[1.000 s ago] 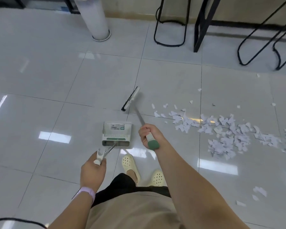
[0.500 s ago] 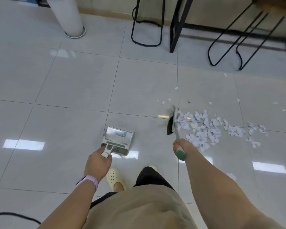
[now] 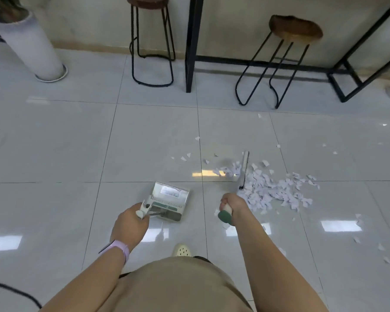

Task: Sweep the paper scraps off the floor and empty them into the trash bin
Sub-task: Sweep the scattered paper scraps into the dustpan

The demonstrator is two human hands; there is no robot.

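Observation:
A pile of white paper scraps [image 3: 270, 190] lies on the tiled floor to the right of centre, with loose bits scattered around it. My right hand [image 3: 232, 204] grips the green-capped handle of a broom [image 3: 243, 170], whose head stands in the left part of the pile. My left hand [image 3: 131, 224] holds the handle of a grey dustpan [image 3: 170, 199], which sits low over the floor left of the scraps. No trash bin is in view.
Two black-legged stools [image 3: 152, 41] [image 3: 288, 55] and a black table frame [image 3: 190, 48] stand along the far wall. A white pot [image 3: 32, 46] stands at the far left. A black cable [image 3: 16, 293] lies at the lower left. My shoe [image 3: 181, 249] shows below the dustpan.
I have stepped toward the scraps. The broom head swung from left of the scraps into the pile. The dustpan stayed in my left hand and came along.

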